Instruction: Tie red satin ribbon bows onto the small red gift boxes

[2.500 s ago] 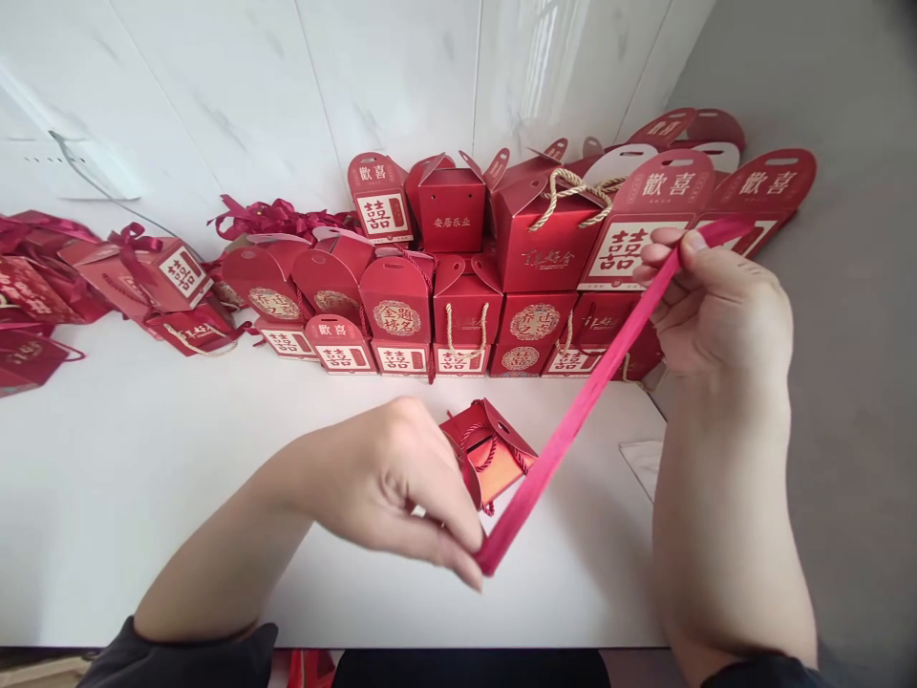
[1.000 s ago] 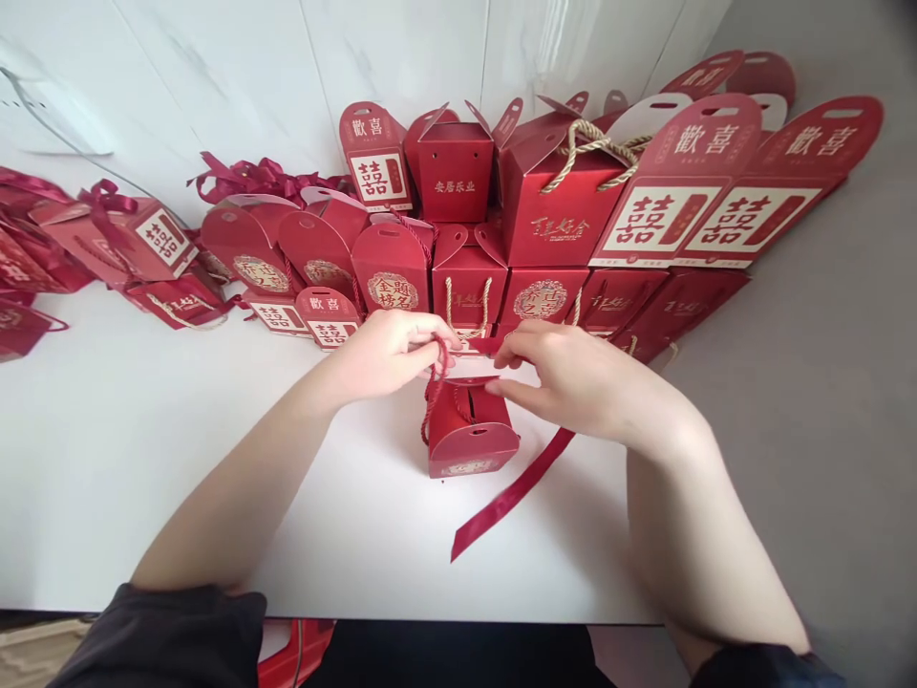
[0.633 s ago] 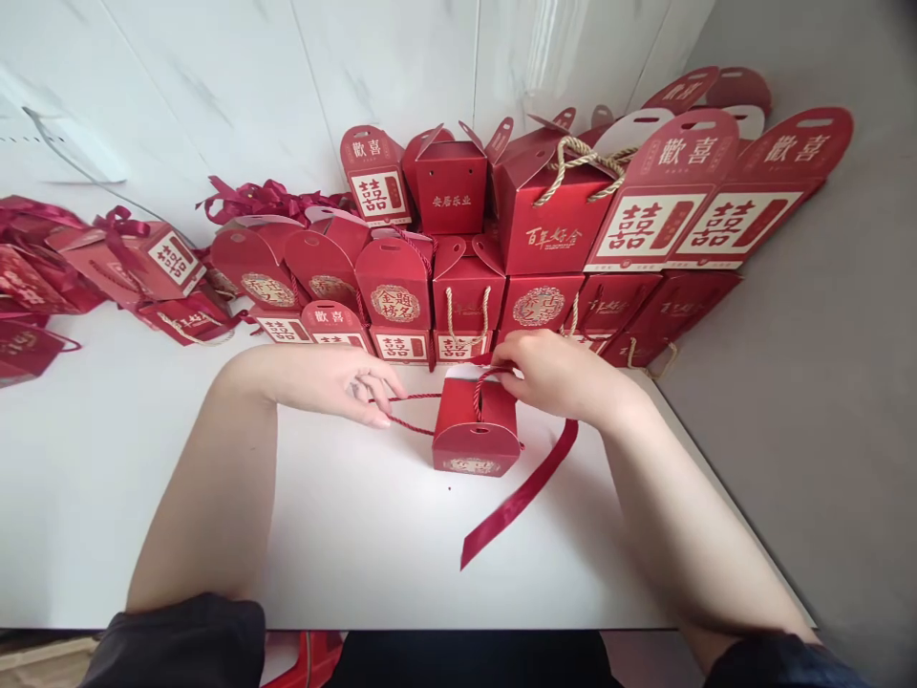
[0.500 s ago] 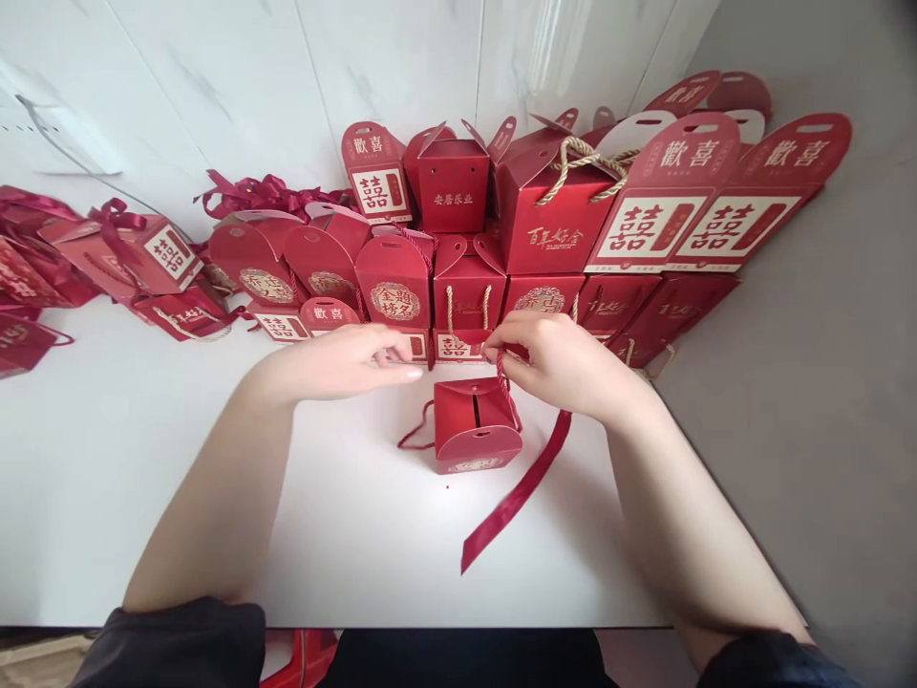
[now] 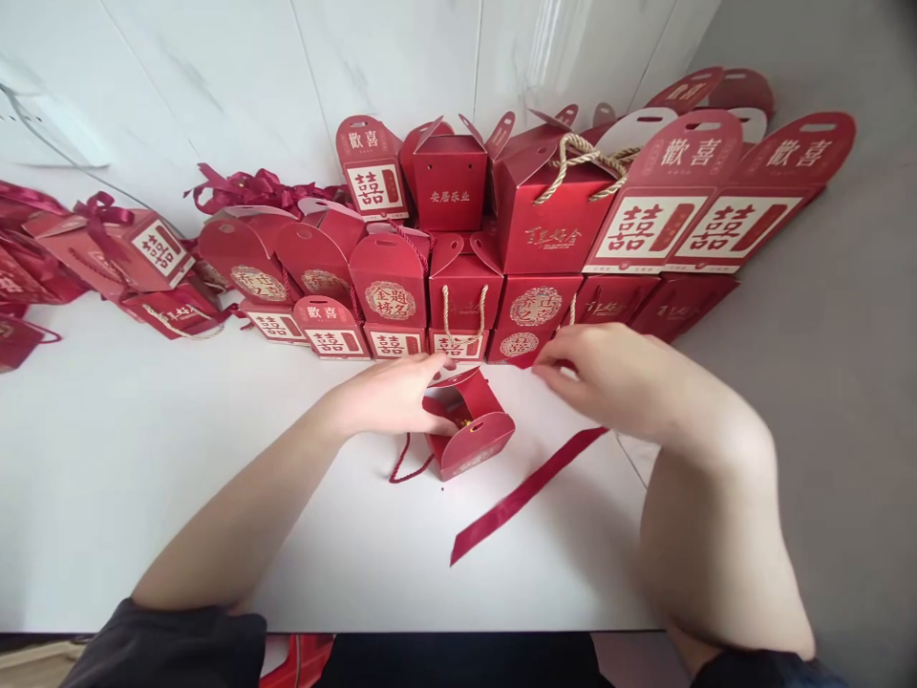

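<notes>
A small red gift box [image 5: 477,449] stands on the white table between my hands, its top partly open, with something yellowish showing inside. My left hand [image 5: 401,392] grips its left side, the thumb in the opening and the fingers at the far flap. A dark red cord handle [image 5: 411,476] hangs out at the box's left. To the right of the box, my right hand [image 5: 602,373] is closed in a pinch on a dark red ribbon [image 5: 522,497]. The ribbon's long tail slants toward me over the table, and a short red bit shows at the fingertips.
Stacked red gift boxes [image 5: 391,277] line the back of the table [image 5: 344,564], some with gold rope handles. Ribbon-tied boxes [image 5: 107,244] stand at the left, beside a pile of ribbon bows [image 5: 250,191]. A grey wall [image 5: 831,401] bounds the right side.
My left hand has moved right onto the box, whose top has opened and which has turned slightly. My right hand has let go of the cord and shifted right with the ribbon.
</notes>
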Demonstrator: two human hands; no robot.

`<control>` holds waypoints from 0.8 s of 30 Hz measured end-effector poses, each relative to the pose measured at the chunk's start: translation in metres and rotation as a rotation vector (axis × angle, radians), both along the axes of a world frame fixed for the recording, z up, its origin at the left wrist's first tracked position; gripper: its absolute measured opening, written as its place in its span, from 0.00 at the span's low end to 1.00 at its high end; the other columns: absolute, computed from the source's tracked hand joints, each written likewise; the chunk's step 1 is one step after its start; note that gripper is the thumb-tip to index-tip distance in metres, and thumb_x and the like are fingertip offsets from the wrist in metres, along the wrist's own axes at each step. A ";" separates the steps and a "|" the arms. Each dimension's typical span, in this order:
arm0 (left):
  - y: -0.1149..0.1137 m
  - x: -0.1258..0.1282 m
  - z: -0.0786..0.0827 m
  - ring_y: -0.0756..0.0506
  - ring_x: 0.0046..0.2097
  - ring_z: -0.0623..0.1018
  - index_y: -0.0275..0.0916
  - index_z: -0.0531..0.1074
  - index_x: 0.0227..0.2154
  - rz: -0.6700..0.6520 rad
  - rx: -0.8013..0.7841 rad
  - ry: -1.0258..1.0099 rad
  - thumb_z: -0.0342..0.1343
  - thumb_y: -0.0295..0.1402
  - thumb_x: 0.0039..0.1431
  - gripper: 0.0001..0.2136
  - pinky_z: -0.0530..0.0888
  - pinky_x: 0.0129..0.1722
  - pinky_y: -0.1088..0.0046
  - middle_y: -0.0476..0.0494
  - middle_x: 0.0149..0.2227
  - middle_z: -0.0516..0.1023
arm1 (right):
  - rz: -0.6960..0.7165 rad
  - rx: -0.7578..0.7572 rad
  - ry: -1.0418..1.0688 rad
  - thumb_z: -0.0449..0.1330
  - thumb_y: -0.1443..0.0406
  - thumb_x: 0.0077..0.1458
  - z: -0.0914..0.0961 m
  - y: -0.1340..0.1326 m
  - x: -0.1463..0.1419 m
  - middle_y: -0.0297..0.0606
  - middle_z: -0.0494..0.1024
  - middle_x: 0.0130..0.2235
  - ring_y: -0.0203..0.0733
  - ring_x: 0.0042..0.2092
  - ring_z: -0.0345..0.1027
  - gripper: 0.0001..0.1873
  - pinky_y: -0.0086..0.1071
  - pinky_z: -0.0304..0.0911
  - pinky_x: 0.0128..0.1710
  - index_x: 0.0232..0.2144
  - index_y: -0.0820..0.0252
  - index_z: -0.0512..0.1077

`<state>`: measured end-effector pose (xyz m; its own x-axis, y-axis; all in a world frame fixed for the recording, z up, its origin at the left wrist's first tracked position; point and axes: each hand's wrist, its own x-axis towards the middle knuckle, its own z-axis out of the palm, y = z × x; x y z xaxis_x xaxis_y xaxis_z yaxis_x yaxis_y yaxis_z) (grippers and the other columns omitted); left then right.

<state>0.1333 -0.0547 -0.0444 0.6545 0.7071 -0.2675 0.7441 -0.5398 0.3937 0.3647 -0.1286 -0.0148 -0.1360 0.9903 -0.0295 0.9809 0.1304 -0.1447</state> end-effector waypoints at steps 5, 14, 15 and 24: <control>-0.014 0.012 -0.008 0.39 0.39 0.79 0.43 0.68 0.47 0.000 -0.019 -0.038 0.56 0.40 0.51 0.19 0.71 0.33 0.69 0.42 0.38 0.80 | -0.021 -0.097 -0.140 0.48 0.46 0.60 -0.006 -0.003 -0.057 0.51 0.78 0.29 0.55 0.35 0.75 0.30 0.38 0.64 0.31 0.30 0.65 0.77; -0.033 0.021 -0.010 0.41 0.29 0.77 0.40 0.73 0.27 0.083 0.092 -0.006 0.49 0.25 0.52 0.08 0.69 0.28 0.68 0.42 0.23 0.75 | -0.062 -0.111 -0.159 0.49 0.46 0.60 -0.018 -0.002 -0.067 0.53 0.78 0.30 0.52 0.34 0.75 0.30 0.35 0.64 0.30 0.32 0.66 0.77; -0.034 0.021 -0.009 0.41 0.29 0.77 0.39 0.73 0.26 0.100 0.111 -0.009 0.48 0.25 0.53 0.09 0.70 0.29 0.67 0.41 0.24 0.75 | -0.078 -0.090 -0.151 0.49 0.46 0.60 -0.017 -0.003 -0.066 0.52 0.78 0.29 0.52 0.34 0.75 0.30 0.36 0.64 0.30 0.31 0.66 0.77; -0.036 0.017 0.011 0.42 0.30 0.76 0.40 0.77 0.34 0.176 0.331 -0.031 0.45 0.26 0.57 0.14 0.69 0.30 0.67 0.42 0.25 0.77 | -0.042 -0.097 -0.150 0.49 0.70 0.57 -0.010 -0.006 -0.061 0.46 0.77 0.28 0.50 0.32 0.74 0.14 0.34 0.59 0.27 0.29 0.62 0.74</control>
